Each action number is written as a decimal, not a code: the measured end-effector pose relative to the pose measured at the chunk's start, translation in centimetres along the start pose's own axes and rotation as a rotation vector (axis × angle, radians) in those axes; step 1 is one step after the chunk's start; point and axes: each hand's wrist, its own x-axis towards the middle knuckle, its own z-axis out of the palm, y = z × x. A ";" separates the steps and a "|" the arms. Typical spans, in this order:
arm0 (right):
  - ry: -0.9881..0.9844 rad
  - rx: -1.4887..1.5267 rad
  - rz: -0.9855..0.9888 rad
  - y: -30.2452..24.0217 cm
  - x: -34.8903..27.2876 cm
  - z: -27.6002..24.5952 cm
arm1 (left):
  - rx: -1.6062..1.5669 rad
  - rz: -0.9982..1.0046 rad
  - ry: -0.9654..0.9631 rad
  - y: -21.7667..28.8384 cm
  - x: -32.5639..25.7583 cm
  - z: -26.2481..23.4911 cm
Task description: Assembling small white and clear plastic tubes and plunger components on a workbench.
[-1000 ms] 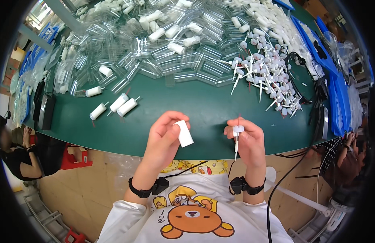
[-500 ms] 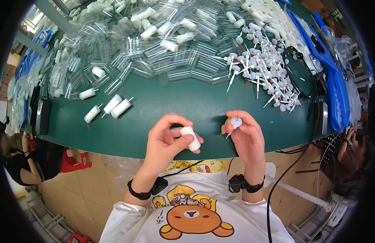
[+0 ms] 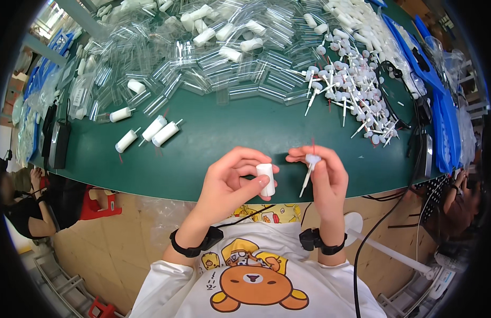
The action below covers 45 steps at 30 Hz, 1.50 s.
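My left hand [image 3: 233,177] is closed on a white cylinder [image 3: 266,180], thumb on the near side and fingers behind it; the cylinder stands nearly upright. Between the thumb and fingers of my right hand [image 3: 327,172] is a small white stem with a round translucent cap [image 3: 311,159]. Its thin stem points down toward me, and a fine red wire sticks up from the cap. The two pieces are apart, held over the table's front edge. To the left on the green table [image 3: 213,127] lie several white cylinders with thin stems [image 3: 166,133].
Clear plastic tubes [image 3: 203,69] are heaped across the back, with loose white cylinders [image 3: 230,53] among them. At the right sits a pile of capped stems [image 3: 351,95], beside black cables and a blue tray [image 3: 444,127]. Other people [image 3: 30,212] sit at both sides.
The cylinder in my left hand has turned more upright and moved slightly right. My right hand has tilted the capped stem so that its stem now shows pointing down.
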 end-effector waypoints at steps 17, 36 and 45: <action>0.024 -0.235 -0.153 1.1 -1.0 3.2 | 0.075 0.028 0.103 -0.7 0.1 0.4; -0.050 -0.034 -0.003 1.1 -0.5 2.6 | 0.167 0.044 0.029 -1.1 0.0 0.5; -0.063 0.070 0.040 1.2 -0.6 2.4 | 0.097 -0.010 0.004 -0.9 -0.2 -0.1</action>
